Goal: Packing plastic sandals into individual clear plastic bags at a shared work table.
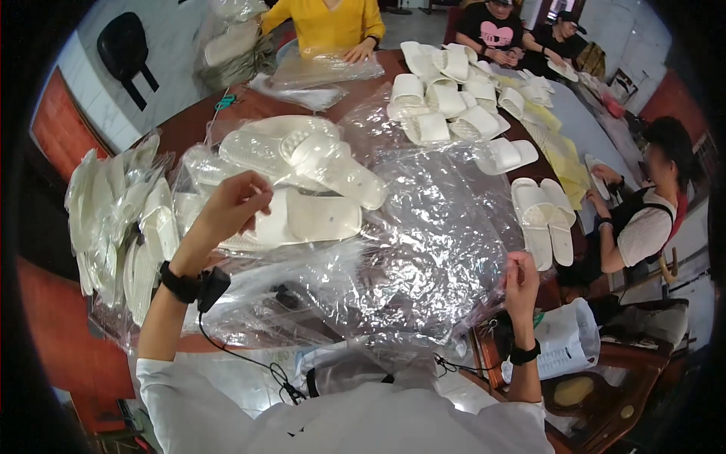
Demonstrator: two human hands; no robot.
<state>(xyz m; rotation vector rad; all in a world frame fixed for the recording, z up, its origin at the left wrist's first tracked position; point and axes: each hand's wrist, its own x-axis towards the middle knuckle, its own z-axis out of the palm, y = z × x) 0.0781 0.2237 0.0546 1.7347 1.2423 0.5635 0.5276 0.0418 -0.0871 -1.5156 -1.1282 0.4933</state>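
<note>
My left hand [234, 203] hovers over a white slide slipper [327, 219], its fingers loosely bent and apart, with nothing visible in them. Further off, more white slippers [336, 170] lie on clear plastic. A large, crinkled clear plastic bag [423, 250] spreads across the middle in front of me. At its right edge, my right hand [522, 284] pinches the film between thumb and fingers. Beside my left forearm, several white slippers in clear bags [121, 212] are stacked on edge.
Loose white slippers [446, 98] are heaped at the far right, and a pair [543, 216] lies nearer. Teal scissors [225, 102] rest at the far left of the brown table [181, 113]. A person in yellow [333, 26] handles plastic opposite; other people sit along the right.
</note>
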